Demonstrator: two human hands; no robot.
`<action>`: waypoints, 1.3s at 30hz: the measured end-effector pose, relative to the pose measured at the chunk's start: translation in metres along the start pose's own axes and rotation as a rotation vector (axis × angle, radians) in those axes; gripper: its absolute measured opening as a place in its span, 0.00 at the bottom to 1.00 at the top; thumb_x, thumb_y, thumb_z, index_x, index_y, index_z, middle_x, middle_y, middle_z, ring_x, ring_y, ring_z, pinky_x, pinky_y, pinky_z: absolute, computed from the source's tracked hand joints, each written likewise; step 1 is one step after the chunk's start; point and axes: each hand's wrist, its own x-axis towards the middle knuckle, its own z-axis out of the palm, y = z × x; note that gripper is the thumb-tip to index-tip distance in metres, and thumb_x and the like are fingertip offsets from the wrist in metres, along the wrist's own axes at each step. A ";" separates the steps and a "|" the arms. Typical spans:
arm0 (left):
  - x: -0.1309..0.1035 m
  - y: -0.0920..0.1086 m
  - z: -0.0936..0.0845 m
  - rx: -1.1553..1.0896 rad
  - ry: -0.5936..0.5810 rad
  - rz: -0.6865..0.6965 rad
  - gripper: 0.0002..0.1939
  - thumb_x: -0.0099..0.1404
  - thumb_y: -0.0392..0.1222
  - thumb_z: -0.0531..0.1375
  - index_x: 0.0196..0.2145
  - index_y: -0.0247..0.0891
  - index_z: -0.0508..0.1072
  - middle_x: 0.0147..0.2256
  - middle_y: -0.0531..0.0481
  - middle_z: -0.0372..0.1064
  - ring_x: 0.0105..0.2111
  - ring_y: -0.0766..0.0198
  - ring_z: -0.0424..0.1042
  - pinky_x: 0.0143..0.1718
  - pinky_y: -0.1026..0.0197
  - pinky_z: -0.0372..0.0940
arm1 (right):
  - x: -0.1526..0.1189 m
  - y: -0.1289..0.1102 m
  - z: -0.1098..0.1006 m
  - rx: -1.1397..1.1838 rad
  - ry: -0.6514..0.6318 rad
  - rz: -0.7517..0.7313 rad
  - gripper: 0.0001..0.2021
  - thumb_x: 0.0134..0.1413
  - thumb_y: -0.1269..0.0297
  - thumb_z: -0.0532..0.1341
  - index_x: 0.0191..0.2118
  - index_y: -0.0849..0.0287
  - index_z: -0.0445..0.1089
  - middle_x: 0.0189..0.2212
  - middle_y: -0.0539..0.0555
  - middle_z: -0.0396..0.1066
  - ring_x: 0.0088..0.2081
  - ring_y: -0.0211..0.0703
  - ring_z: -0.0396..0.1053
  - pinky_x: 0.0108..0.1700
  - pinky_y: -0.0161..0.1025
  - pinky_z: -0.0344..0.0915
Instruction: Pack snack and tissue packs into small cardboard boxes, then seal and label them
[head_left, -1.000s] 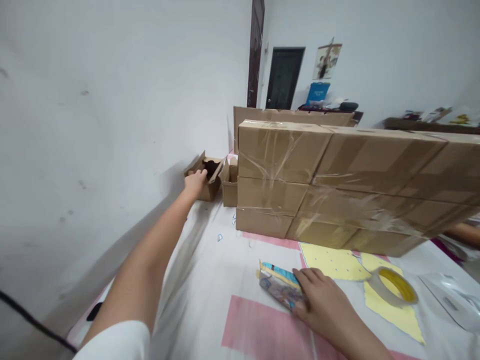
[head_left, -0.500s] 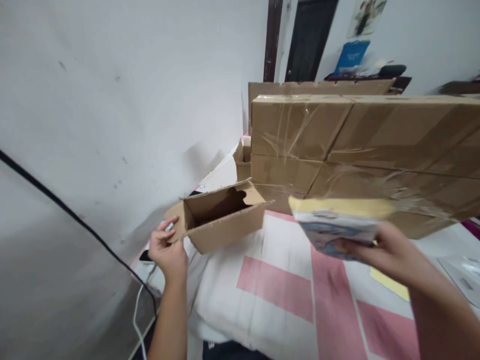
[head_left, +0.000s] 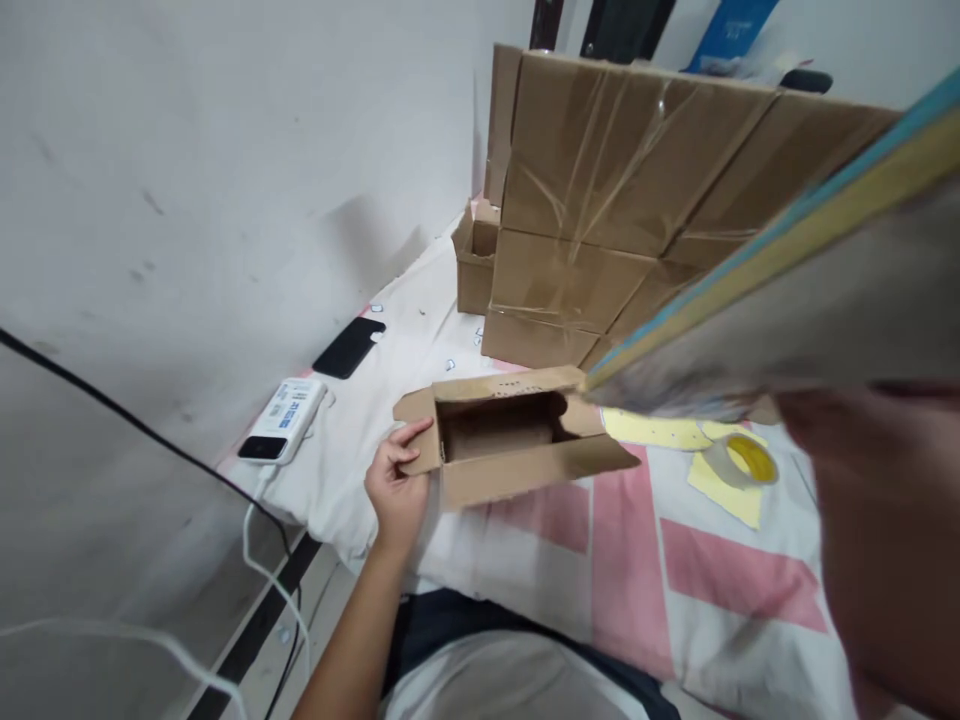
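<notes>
A small open cardboard box (head_left: 517, 468) lies on the bedding with its flaps spread and its hollow inside facing up. My left hand (head_left: 397, 480) grips the box's left end flap between thumb and fingers. Close to the camera on the right is a flat, pale pack (head_left: 810, 310) with yellow and light blue edges, smeared by motion. My right hand (head_left: 832, 440) holds this pack, its fingers mostly hidden and blurred. The pack's lower corner appears over the box's right flap; I cannot tell whether they touch.
Behind the box stands a tape-wrapped stack of cartons (head_left: 577, 170), with a smaller open box (head_left: 476, 270) beside it. A tape roll (head_left: 739, 462) rests on yellow sheets (head_left: 720, 495). Left are a black phone (head_left: 349, 347), a white power bank (head_left: 283, 420) and a white cable (head_left: 262, 570).
The pack has come up and closer to the camera in my right hand, tilting steeply. My view has tipped down, and the box now faces me more openly, my left hand still on its flap.
</notes>
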 end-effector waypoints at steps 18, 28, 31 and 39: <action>-0.005 -0.015 0.002 -0.148 -0.101 0.089 0.12 0.62 0.34 0.63 0.27 0.42 0.63 0.40 0.45 0.82 0.41 0.56 0.82 0.41 0.52 0.76 | 0.046 -0.063 0.124 -0.133 -0.763 -0.389 0.19 0.57 0.75 0.62 0.55 0.58 0.72 0.46 0.58 0.79 0.44 0.51 0.78 0.43 0.39 0.70; 0.000 -0.019 0.003 -0.169 -0.129 0.169 0.12 0.64 0.31 0.63 0.30 0.41 0.63 0.42 0.42 0.82 0.42 0.56 0.82 0.41 0.54 0.76 | 0.037 -0.056 0.159 -0.463 -1.163 -0.261 0.16 0.60 0.72 0.60 0.53 0.58 0.76 0.46 0.62 0.81 0.42 0.56 0.80 0.41 0.41 0.69; -0.001 -0.018 0.007 -0.170 -0.131 0.174 0.13 0.65 0.31 0.63 0.30 0.40 0.62 0.43 0.43 0.82 0.44 0.57 0.82 0.43 0.54 0.76 | 0.028 -0.051 0.178 -0.450 -1.232 -0.252 0.19 0.61 0.68 0.63 0.57 0.60 0.75 0.47 0.65 0.80 0.45 0.60 0.79 0.44 0.44 0.71; -0.005 -0.013 0.007 -0.232 -0.109 0.098 0.30 0.67 0.52 0.66 0.61 0.45 0.61 0.67 0.31 0.61 0.61 0.50 0.72 0.52 0.51 0.74 | 0.018 -0.032 0.079 -0.015 -0.660 -0.080 0.19 0.70 0.51 0.56 0.60 0.48 0.72 0.56 0.54 0.77 0.55 0.54 0.76 0.53 0.46 0.72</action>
